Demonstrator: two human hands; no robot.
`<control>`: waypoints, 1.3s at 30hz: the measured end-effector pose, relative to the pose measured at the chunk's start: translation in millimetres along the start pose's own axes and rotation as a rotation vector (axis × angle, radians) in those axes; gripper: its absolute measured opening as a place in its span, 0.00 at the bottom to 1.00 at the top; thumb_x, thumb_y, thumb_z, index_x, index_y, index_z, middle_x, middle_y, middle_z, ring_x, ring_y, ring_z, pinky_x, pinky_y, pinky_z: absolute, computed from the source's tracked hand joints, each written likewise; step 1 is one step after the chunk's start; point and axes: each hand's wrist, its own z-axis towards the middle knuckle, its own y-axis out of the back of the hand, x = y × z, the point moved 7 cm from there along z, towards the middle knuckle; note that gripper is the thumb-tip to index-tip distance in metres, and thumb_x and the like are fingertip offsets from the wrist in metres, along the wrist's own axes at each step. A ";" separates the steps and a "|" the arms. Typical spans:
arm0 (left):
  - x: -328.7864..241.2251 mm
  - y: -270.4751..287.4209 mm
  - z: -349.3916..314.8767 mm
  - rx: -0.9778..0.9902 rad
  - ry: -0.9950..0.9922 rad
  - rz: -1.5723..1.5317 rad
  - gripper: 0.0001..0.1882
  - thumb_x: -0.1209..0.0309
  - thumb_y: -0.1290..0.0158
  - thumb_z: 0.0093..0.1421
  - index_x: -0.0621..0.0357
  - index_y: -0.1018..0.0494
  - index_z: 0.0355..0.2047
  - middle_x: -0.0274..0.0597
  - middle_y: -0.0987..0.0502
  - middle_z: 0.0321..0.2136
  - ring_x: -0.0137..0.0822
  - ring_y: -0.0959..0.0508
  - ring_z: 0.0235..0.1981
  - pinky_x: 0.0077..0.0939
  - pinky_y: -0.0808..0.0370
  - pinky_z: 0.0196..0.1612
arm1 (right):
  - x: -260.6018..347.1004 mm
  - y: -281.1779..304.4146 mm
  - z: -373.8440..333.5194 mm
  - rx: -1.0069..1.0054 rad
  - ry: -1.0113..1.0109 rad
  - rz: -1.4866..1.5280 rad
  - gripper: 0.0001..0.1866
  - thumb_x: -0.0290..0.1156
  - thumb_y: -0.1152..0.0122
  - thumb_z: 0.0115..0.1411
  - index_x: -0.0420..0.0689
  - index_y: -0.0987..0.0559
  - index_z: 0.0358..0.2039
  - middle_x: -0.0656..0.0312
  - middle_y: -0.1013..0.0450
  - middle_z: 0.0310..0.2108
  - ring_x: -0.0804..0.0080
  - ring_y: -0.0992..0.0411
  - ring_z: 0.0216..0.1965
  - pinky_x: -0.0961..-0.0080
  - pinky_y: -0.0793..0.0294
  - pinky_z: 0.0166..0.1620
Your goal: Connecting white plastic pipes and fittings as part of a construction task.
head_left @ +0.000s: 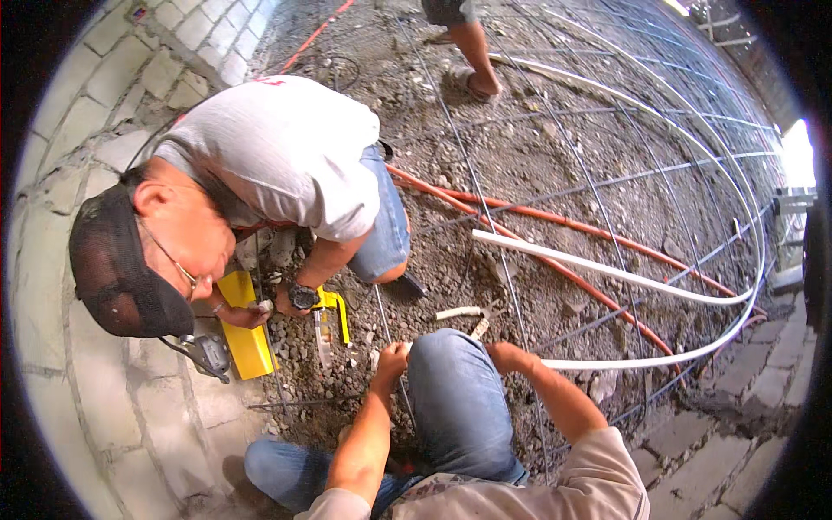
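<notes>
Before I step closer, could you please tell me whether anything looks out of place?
Possibly the short white tube-like piece on the grey gravel beyond the camera wearer's blue-denim knee: it lies apart from the long curved white plastic pipe, like a stray scrap.

The floor is rough ground of loose grey-brown gravel and stones [529,156]. A wide grid of thin steel bars [459,139] spreads over it. Two orange pipes [641,325] run diagonally across, and a long white tube [589,262] curves in loops. A short pale piece [458,312] lies near its cut end.
</notes>
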 end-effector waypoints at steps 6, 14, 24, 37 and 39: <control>5.9 -4.3 7.1 -0.056 -0.301 0.266 0.28 0.44 0.52 0.68 0.59 0.21 0.46 0.59 0.18 0.39 0.59 0.18 0.41 0.48 0.23 0.45 | -2.0 -7.2 3.0 0.025 -0.006 -0.106 0.19 0.42 0.42 0.63 0.52 0.24 0.54 0.46 0.19 0.34 0.44 0.20 0.35 0.50 0.20 0.37; 16.6 -14.7 -31.1 -0.278 -0.007 0.066 0.22 0.53 0.44 0.63 0.61 0.21 0.44 0.55 0.16 0.38 0.55 0.17 0.41 0.44 0.21 0.46 | -110.8 -82.6 -5.1 -0.036 -0.554 1.057 0.17 0.39 0.37 0.63 0.39 0.19 0.44 0.58 0.19 0.32 0.66 0.22 0.30 0.66 0.22 0.34; 49.8 -33.4 -20.3 -0.292 0.043 0.073 0.19 0.57 0.46 0.67 0.58 0.24 0.50 0.56 0.18 0.44 0.57 0.18 0.47 0.48 0.23 0.51 | -94.4 -58.8 -23.9 -0.022 -0.521 0.606 0.16 0.38 0.38 0.64 0.39 0.19 0.45 0.58 0.19 0.34 0.67 0.22 0.32 0.67 0.22 0.37; 30.2 -17.2 -40.7 -0.246 0.135 -0.352 0.22 0.59 0.44 0.64 0.62 0.27 0.52 0.55 0.17 0.33 0.51 0.16 0.38 0.42 0.22 0.41 | -73.3 -47.6 -6.2 0.038 -0.465 0.505 0.15 0.36 0.39 0.66 0.38 0.19 0.47 0.57 0.19 0.36 0.69 0.23 0.36 0.68 0.22 0.39; 34.6 -4.5 -49.9 -0.324 0.192 -0.360 0.24 0.59 0.45 0.65 0.62 0.30 0.55 0.57 0.18 0.34 0.51 0.16 0.40 0.44 0.22 0.43 | -70.6 -46.8 -5.7 0.039 -0.467 0.495 0.15 0.36 0.39 0.67 0.38 0.19 0.47 0.57 0.19 0.36 0.70 0.23 0.36 0.69 0.22 0.40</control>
